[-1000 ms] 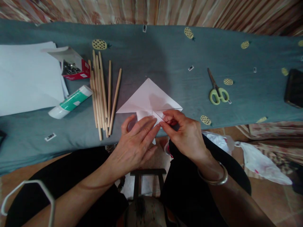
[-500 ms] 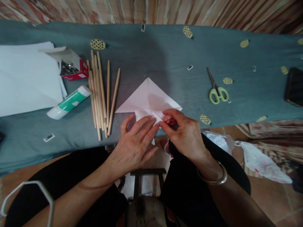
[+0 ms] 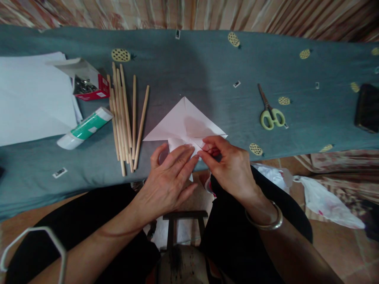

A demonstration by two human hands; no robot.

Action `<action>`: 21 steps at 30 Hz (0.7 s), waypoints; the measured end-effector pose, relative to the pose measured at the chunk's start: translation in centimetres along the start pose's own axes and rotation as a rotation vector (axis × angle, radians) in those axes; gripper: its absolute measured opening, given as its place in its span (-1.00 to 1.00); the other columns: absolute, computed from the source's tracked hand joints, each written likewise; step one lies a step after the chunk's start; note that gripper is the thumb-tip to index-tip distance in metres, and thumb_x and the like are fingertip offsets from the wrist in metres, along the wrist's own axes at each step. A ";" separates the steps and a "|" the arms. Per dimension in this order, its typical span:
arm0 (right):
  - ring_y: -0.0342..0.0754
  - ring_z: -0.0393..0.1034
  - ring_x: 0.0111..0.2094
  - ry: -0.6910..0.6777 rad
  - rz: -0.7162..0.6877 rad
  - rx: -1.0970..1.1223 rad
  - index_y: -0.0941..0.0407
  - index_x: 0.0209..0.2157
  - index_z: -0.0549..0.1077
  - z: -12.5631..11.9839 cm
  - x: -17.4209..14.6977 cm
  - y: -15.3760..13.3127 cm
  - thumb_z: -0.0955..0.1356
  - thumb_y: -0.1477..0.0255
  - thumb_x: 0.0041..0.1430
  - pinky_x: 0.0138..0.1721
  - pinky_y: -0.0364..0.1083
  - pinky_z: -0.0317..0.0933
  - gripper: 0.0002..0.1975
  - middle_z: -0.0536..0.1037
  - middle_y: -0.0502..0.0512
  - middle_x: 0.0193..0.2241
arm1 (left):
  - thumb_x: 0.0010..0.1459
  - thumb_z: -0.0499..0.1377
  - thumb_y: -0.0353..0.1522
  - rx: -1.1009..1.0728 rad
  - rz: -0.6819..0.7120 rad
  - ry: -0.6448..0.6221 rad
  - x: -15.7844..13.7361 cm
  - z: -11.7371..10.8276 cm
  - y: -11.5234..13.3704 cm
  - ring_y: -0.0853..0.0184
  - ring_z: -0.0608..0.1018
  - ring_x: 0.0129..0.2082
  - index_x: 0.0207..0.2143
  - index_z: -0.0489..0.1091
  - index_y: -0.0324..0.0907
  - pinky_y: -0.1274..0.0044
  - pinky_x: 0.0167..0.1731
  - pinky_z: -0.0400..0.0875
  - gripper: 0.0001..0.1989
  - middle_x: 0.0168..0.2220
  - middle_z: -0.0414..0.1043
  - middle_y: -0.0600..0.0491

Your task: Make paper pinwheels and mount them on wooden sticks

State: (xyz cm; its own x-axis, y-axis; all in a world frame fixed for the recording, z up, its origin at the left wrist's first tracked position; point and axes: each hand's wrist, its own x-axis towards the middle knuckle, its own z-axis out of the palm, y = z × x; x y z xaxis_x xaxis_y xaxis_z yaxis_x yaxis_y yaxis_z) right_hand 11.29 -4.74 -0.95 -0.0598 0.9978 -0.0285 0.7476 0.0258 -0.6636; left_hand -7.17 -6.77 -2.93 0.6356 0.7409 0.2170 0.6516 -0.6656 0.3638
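A folded white paper sheet point(image 3: 174, 120) lies near the table's front edge, its top a triangle pointing away from me. Below the triangle a narrower part of the paper runs toward me, partly hidden by my hands. My left hand point(image 3: 170, 177) rests on that lower part with its fingers stretched out and spread. At the right side, my right hand point(image 3: 229, 161) pinches a paper flap between thumb and forefinger. Its other fingers are curled under and partly hidden.
Left of the paper lie several wooden sticks point(image 3: 120, 118), a green-and-white tube point(image 3: 89, 128), an open red box of metal clips point(image 3: 94, 88) and white paper sheets point(image 3: 32, 98). Green-handled scissors point(image 3: 271, 114) lie to the right. A dark object point(image 3: 367, 108) sits at the far right.
Both hands stay in nearly the same position on the paper. The whole view has shifted very slightly; nothing else visibly differs.
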 end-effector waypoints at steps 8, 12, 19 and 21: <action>-0.09 0.53 -0.37 0.018 -0.018 -0.023 0.11 -0.16 0.48 0.1 -0.1 0.1 0.40 0.46 0.14 -0.27 -0.10 0.37 -0.80 0.62 0.02 -0.36 | 0.28 0.05 -0.23 0.002 0.006 0.010 0.1 0.0 0.0 0.09 0.36 0.20 0.20 0.19 -0.15 0.10 0.26 -0.08 -0.53 0.18 0.37 -0.10; -0.09 0.53 -0.36 0.020 -0.022 -0.040 0.10 -0.17 0.47 0.1 -0.1 0.1 0.40 0.46 0.15 -0.27 -0.11 0.37 -0.81 0.62 0.01 -0.36 | 0.29 0.04 -0.23 0.010 0.008 0.011 0.1 0.0 0.1 0.08 0.36 0.20 0.20 0.18 -0.16 0.09 0.26 -0.08 -0.54 0.18 0.38 -0.11; -0.08 0.51 -0.33 0.025 -0.094 -0.071 0.10 -0.15 0.47 0.3 -0.1 0.3 0.37 0.45 0.18 -0.22 -0.09 0.37 -0.83 0.61 0.03 -0.35 | 0.27 0.05 -0.23 0.004 -0.004 0.002 0.0 0.1 0.2 0.06 0.35 0.21 0.25 0.13 -0.14 0.08 0.26 -0.09 -0.48 0.18 0.37 -0.10; -0.07 0.51 -0.32 0.026 -0.117 -0.087 0.11 -0.14 0.46 0.3 -0.2 0.4 0.36 0.45 0.20 -0.22 -0.08 0.37 -0.82 0.61 0.04 -0.34 | 0.27 0.06 -0.23 0.003 -0.003 0.003 0.0 0.1 0.2 0.05 0.35 0.21 0.27 0.10 -0.15 0.08 0.26 -0.09 -0.45 0.19 0.36 -0.11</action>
State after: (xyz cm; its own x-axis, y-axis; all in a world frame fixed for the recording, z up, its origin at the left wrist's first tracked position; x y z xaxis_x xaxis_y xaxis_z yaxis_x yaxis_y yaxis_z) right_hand 11.40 -4.94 -1.45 -0.1332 0.9889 0.0656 0.7909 0.1460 -0.5943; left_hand -7.02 -6.92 -3.01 0.6321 0.7434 0.2188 0.6550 -0.6634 0.3619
